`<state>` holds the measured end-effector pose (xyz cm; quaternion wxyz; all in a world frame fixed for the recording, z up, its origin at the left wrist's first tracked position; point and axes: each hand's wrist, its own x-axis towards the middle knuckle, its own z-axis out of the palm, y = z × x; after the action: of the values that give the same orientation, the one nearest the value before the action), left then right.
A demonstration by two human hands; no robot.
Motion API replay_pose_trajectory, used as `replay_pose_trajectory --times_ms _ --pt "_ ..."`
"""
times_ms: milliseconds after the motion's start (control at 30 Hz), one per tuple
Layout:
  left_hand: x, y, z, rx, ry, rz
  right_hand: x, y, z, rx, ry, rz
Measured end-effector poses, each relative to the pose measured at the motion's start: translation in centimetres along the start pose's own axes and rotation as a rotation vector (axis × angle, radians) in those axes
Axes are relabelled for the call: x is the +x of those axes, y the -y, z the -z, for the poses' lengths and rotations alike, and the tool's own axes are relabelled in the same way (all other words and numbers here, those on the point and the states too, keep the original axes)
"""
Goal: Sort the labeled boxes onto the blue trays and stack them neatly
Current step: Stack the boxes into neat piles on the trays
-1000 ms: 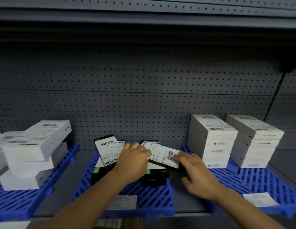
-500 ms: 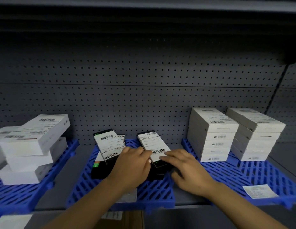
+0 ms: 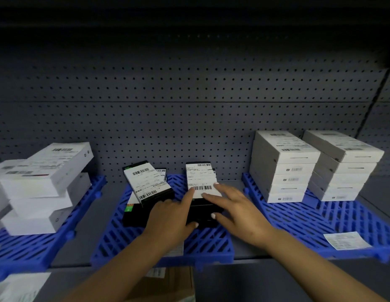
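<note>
since a second ago the top black box (image 3: 201, 180) is lying squared up instead of skewed, its long axis now running front to back, barcode end nearest the person. straight, spread fingers (image 3: 213, 198) of the right hand (image 3: 237, 211) are pressing on its white label, thumb against the stack's front; the left hand (image 3: 170, 216) is touching its left edge with extended fingers, holding nothing. it is sitting on the right black stack on the middle blue tray (image 3: 211, 247). beside it, a tilted labeled box (image 3: 147, 182) is lying askew. white box stacks (image 3: 283, 168) are flanking on neighbouring trays.
</note>
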<state>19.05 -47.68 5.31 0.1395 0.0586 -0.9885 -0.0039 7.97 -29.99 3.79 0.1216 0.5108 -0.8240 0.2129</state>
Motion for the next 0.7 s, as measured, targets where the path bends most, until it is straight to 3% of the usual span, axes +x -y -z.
replay_pose_trajectory --times_ms 100,267,467,700 --pt "0.1 -0.2 0.0 -0.086 0.017 0.026 -0.3 -0.2 -0.2 0.028 0.098 -0.063" --pt "1.0 0.1 -0.4 -0.240 0.041 0.041 -0.2 -0.7 0.2 0.057 0.052 -0.096" --pt "1.8 0.9 -1.1 -0.337 0.094 0.057 -0.5 -1.7 0.1 0.027 0.112 -0.133" --pt "2.8 0.4 -2.2 -0.352 0.114 0.075 1.0 -2.4 -0.8 0.017 0.083 -0.156"
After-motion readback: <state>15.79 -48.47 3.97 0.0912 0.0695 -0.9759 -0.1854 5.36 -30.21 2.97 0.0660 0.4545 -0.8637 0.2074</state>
